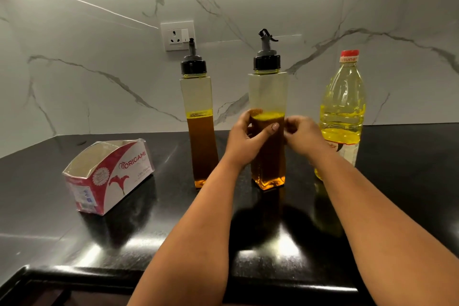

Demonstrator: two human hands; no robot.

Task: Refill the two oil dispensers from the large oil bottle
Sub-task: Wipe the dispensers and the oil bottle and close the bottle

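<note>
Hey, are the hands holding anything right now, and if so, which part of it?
The left hand grips the nearer oil dispenser around its body, near the oil line. The right hand is beside it; contact cannot be told.

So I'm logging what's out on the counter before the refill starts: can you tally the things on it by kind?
Oil dispensers: 2, the left dispenser and the right dispenser, which the left hand grips while the right hand touches it
Large oil bottle: 1
Tissue box: 1
Total: 4
</note>
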